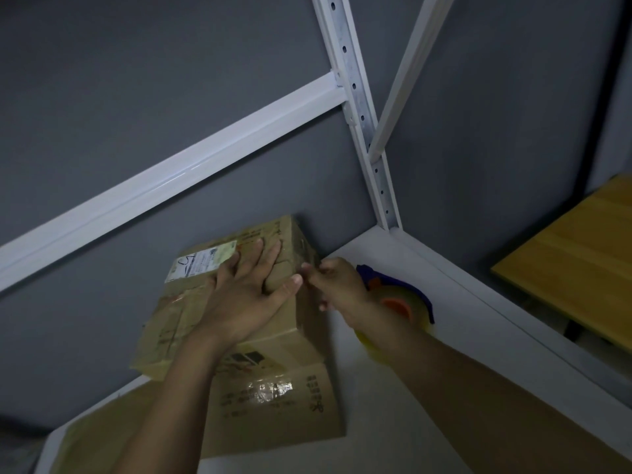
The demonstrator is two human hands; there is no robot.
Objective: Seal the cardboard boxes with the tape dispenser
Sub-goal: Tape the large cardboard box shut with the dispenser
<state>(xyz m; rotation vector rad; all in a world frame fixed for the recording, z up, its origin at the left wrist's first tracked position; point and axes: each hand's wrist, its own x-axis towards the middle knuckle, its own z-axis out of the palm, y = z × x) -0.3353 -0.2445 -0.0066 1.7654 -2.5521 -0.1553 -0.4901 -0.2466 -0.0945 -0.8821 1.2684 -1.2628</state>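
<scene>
A small cardboard box [191,302] with a white label sits on top of a larger flat cardboard box [273,398] on the white shelf [403,354]. My left hand [246,292] lies flat on the small box's top with fingers spread, pressing it. My right hand [337,282] is at the box's right edge, its fingertips pinched together there; what they pinch is too small to tell. Behind my right wrist lies the tape dispenser [407,299], blue with an orange core and a clear tape roll, partly hidden by my arm.
The shelf's white metal upright [369,131] and crossbar [171,179] stand against a grey wall. A raised white rim edges the shelf on the right. Beyond it, lower down, is a wooden table top [581,261].
</scene>
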